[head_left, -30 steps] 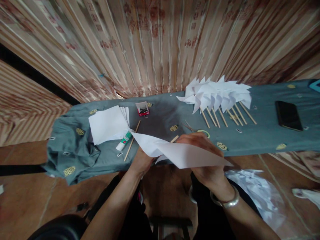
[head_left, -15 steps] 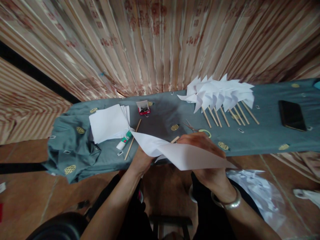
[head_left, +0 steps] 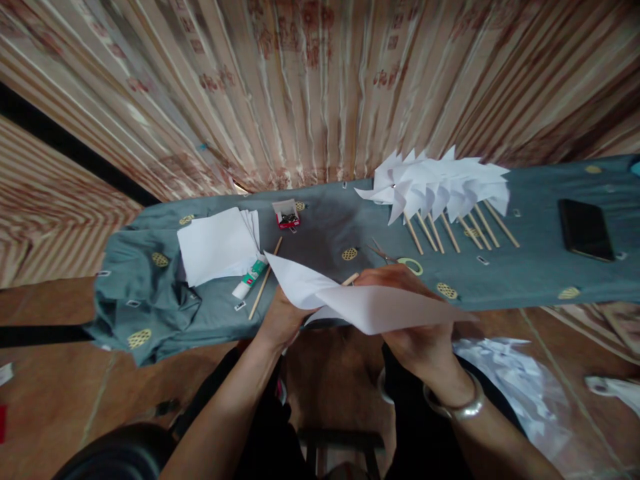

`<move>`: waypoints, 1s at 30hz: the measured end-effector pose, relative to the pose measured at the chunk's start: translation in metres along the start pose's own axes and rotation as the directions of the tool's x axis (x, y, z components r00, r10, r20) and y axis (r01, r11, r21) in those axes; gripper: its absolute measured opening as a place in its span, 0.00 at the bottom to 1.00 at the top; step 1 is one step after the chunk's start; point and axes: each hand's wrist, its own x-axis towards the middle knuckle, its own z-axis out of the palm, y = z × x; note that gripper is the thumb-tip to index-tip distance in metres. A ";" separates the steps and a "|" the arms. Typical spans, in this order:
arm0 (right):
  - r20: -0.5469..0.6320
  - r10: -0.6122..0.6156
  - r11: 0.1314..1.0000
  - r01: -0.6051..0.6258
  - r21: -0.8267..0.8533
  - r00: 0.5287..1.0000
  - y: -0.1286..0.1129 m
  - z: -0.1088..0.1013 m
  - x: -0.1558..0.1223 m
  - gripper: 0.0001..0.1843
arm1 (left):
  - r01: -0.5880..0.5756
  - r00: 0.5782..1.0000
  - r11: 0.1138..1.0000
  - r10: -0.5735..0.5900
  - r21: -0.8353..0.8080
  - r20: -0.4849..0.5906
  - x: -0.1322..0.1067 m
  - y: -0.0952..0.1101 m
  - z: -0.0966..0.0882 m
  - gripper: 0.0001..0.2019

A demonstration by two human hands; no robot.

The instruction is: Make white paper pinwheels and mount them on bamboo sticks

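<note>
Both of my hands hold one white paper sheet [head_left: 380,308] in front of the bench edge. My left hand [head_left: 280,321] grips it from beneath near its left corner, fingers mostly hidden by the paper. My right hand [head_left: 415,333] closes on its right half, with a silver bangle on the wrist. A wooden stick [head_left: 350,279] pokes out just behind the sheet. Scissors with a green handle [head_left: 400,261] lie just beyond my right hand.
A teal patterned cloth [head_left: 325,230] covers the narrow bench. On it lie a stack of white paper [head_left: 217,245], a glue tube [head_left: 249,280], a loose stick [head_left: 265,277], a small pin box [head_left: 287,216], several finished paper pinwheels [head_left: 440,190] and a black phone [head_left: 585,230]. Paper scraps [head_left: 510,380] lie on the floor.
The sheet has tipped slightly, its left corner rising and its right edge flattening. Both hands stay almost in place.
</note>
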 end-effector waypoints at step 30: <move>0.149 0.771 0.430 -0.679 0.595 0.619 0.040 0.036 0.005 0.16 | -0.056 0.998 0.990 0.056 0.132 0.002 0.002 -0.022 -0.008 0.07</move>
